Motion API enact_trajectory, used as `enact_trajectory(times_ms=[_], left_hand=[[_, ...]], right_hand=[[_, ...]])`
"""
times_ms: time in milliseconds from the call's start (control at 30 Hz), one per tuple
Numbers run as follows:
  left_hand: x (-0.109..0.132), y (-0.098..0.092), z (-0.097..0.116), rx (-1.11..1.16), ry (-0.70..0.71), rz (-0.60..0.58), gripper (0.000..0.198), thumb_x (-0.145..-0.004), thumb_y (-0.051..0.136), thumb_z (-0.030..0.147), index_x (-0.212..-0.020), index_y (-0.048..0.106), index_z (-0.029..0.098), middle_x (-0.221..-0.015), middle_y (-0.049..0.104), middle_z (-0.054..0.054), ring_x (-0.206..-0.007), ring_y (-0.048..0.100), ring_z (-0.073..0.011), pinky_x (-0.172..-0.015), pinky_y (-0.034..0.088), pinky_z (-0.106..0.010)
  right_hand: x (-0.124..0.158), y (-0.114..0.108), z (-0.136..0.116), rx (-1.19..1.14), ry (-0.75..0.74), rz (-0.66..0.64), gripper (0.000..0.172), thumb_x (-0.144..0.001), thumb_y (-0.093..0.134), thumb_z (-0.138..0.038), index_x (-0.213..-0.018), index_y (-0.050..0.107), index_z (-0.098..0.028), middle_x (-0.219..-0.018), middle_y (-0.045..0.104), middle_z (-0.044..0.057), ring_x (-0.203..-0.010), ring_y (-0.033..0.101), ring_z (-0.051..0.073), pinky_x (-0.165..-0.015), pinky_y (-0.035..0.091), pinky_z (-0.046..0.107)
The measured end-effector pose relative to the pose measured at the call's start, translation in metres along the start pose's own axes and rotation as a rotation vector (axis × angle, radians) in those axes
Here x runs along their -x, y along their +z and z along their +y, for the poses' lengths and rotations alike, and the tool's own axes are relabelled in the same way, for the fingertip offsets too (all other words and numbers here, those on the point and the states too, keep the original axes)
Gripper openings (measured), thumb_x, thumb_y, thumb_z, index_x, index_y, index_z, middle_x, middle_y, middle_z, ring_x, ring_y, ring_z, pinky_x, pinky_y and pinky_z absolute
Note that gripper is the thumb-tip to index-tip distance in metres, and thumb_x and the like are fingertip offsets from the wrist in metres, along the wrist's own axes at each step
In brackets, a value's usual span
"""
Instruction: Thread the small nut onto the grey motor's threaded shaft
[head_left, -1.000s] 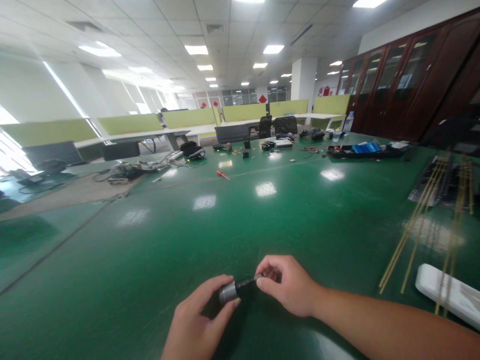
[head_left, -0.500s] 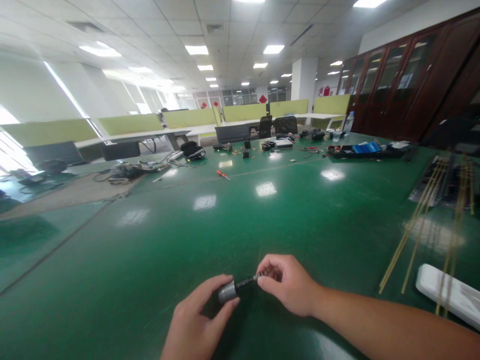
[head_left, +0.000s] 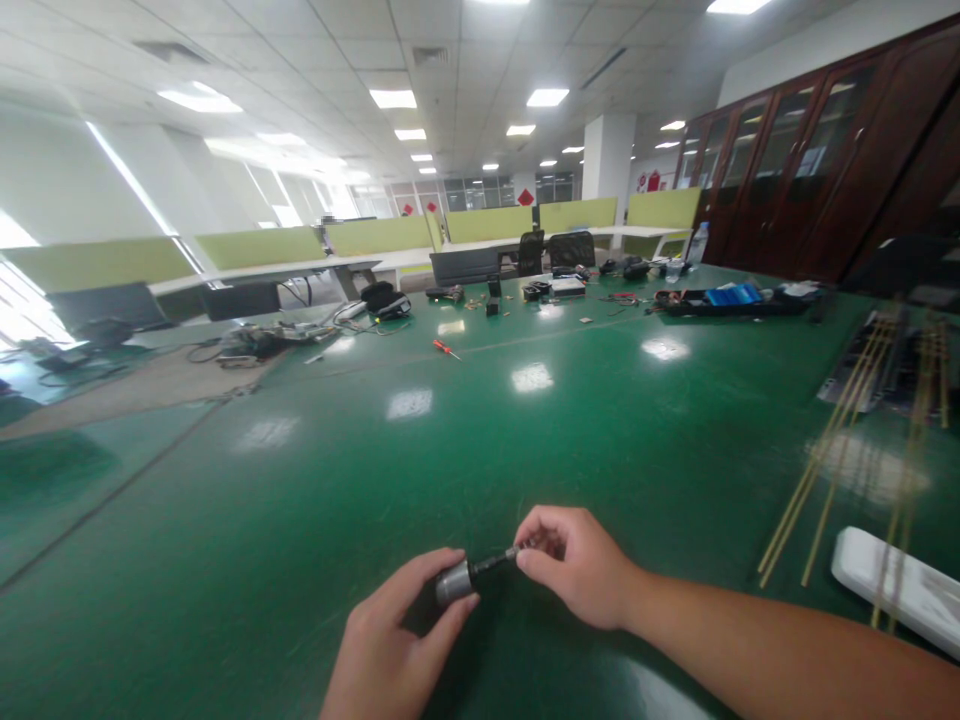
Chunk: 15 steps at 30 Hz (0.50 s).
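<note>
My left hand [head_left: 409,625] grips a small silver metal cylinder with a dark end, which looks like a small motor [head_left: 454,583], between thumb and fingers. From its dark end a thin dark shaft [head_left: 491,563] runs up to the right. My right hand [head_left: 574,565] pinches the far end of that shaft, where a small light metal tip [head_left: 513,552] shows at the thumb and forefinger. The curled fingers hide the rest of that end. Both hands are low over the green table [head_left: 337,500].
An orange-handled screwdriver [head_left: 445,348] lies farther back on the table. To the right are long thin yellowish sticks [head_left: 832,450] and a white plastic case [head_left: 892,575]. Along the back sit a black tray with blue material [head_left: 731,298], a water bottle [head_left: 698,244] and cables [head_left: 259,342].
Both hands stay almost where they were, still holding the cylinder and the shaft's end. The right hand has shifted very slightly.
</note>
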<state>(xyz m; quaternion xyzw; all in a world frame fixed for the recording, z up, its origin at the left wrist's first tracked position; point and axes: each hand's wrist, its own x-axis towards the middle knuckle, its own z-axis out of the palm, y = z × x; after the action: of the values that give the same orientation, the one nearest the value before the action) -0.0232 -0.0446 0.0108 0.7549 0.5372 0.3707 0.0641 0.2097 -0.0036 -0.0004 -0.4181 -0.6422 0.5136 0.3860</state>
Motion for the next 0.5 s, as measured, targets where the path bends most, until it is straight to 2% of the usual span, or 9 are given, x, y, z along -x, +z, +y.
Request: enact_trajectory(times_ms=[167,500], left_hand=[[0.0004,0.0002,-0.0005,0.003,-0.01,-0.004,0.024,-0.082,0.071,0.043,-0.1,0.075,0.028,-0.097,0.078,0.0,-0.084,0.076,-0.0209,-0.081,0.062,-0.027],[0.0001,0.0007,-0.0036,-0.026,-0.005,-0.007,0.025,-0.083,0.071,0.044,-0.103,0.074,0.03,-0.099,0.078,0.002,-0.087,0.076,-0.0196,-0.082,0.062,-0.027]], right_hand=[[-0.0006,0.0001,0.0013,0.0,-0.004,-0.005,0.004,-0.079,0.065,-0.02,-0.08,0.065,-0.016,-0.065,0.055,-0.003,-0.062,0.05,0.012,-0.06,0.039,0.024],[-0.0002,0.0,-0.0008,-0.012,-0.011,0.017,0.005,-0.08,0.063,-0.02,-0.08,0.065,-0.016,-0.066,0.057,-0.002,-0.062,0.051,0.012,-0.061,0.04,0.025]])
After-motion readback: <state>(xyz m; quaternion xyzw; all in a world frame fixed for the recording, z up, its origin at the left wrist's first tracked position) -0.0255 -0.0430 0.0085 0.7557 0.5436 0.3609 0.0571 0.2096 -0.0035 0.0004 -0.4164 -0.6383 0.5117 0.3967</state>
